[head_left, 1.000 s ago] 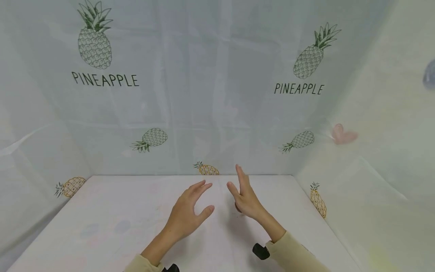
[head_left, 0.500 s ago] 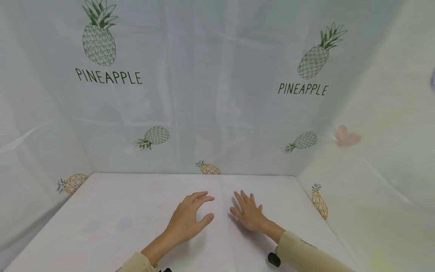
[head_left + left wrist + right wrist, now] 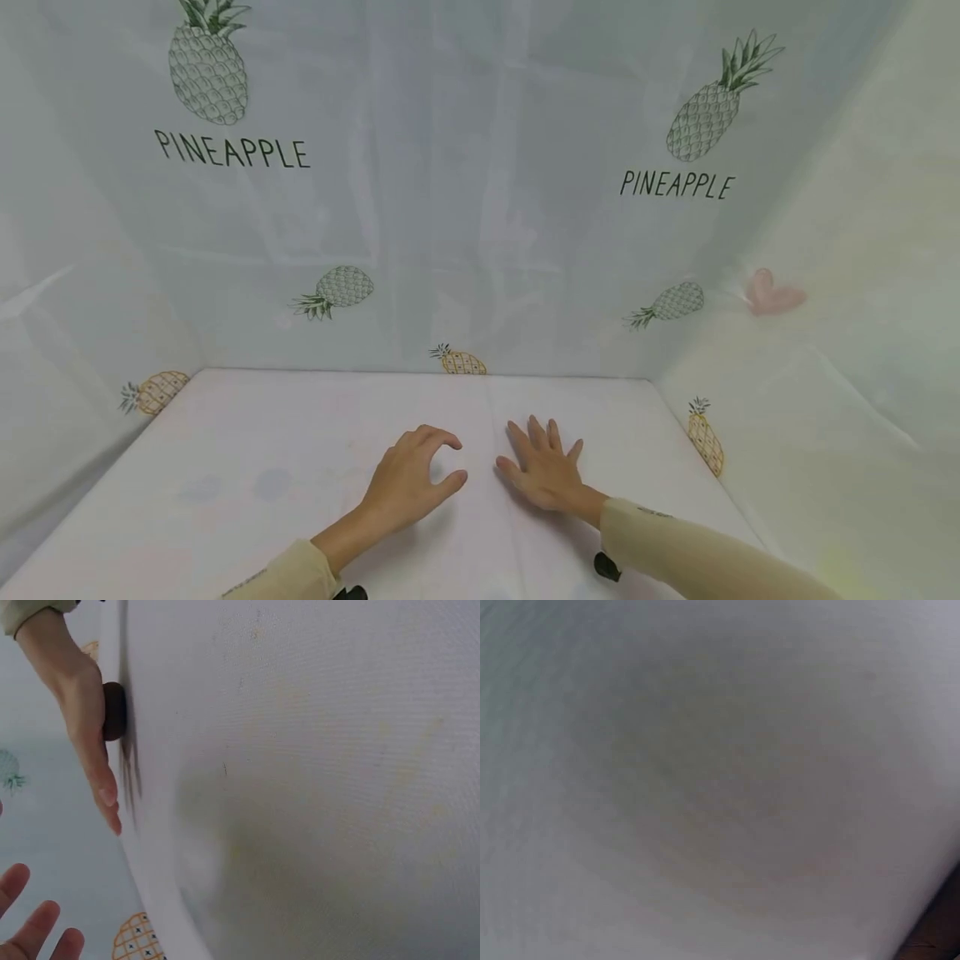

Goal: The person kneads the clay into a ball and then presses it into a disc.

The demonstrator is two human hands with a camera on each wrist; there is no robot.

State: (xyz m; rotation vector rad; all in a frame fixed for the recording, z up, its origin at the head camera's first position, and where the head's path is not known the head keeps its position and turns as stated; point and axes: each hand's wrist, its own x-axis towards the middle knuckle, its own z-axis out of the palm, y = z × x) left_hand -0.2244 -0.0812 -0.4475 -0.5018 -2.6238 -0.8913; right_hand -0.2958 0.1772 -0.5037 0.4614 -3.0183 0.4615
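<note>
In the head view my right hand [image 3: 546,475] is palm down low over the white tabletop, its fingers straight and spread. Under its palm, in the left wrist view, sits a dark brown rounded thing [image 3: 114,711], between the hand and the table; its kind cannot be told. The palm hides it from the head view, and only a brown corner [image 3: 934,930] shows in the right wrist view. To the left, my left hand [image 3: 408,479] hovers with thumb and fingers in a loose C, holding nothing. Some of its fingertips [image 3: 37,926] show in the left wrist view.
A white cloth covers the table [image 3: 315,433], with faint coloured spots. Behind it hangs a pale curtain [image 3: 450,208] printed with pineapples. More cloth walls stand at the left and right sides. Dark wrist cameras sit below both sleeves.
My right hand has turned from raised fingers to palm down and spread, lower over the table. The brown thing's edge, visible beneath it before, is hidden from above. My left fingers have curved slightly more.
</note>
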